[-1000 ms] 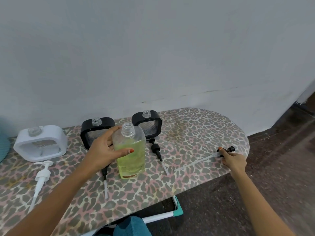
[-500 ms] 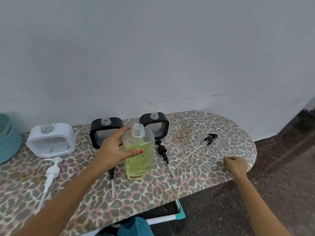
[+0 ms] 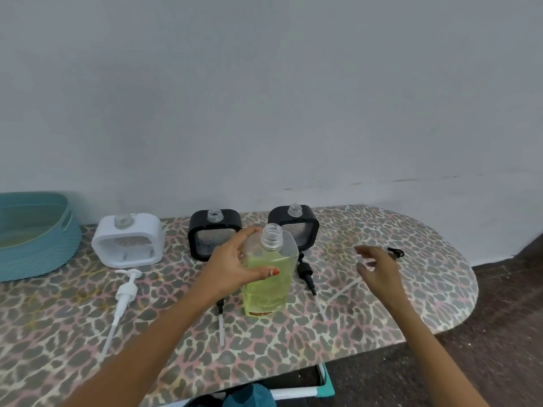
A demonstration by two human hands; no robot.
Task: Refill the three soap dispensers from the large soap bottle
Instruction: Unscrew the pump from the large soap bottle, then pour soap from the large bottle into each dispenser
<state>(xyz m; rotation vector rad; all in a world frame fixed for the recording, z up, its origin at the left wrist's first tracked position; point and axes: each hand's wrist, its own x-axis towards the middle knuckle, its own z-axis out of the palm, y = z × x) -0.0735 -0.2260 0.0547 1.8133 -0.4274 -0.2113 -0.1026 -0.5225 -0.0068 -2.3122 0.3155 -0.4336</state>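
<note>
The large soap bottle (image 3: 269, 277), clear with yellow-green soap and no cap, stands upright mid-table. My left hand (image 3: 235, 267) grips its upper part from the left. Behind it stand three uncapped dispensers: a white one (image 3: 129, 240), a black one (image 3: 213, 235) and another black one (image 3: 295, 223). My right hand (image 3: 377, 267) hovers to the right of the bottle with fingers spread, holding nothing. Under and behind that hand lies the large bottle's black pump (image 3: 395, 252) with its long tube.
A white pump (image 3: 125, 293) lies front left. One black pump (image 3: 305, 273) lies right of the bottle, another (image 3: 220, 315) pokes out beneath my left wrist. A teal basket (image 3: 35, 236) sits at far left. The leopard-print table (image 3: 411, 304) ends in a rounded right edge.
My right hand let go of the long-tubed pump on the table, drew back to the edge, then rose and moved left toward the bottle. The left hand kept its grip.
</note>
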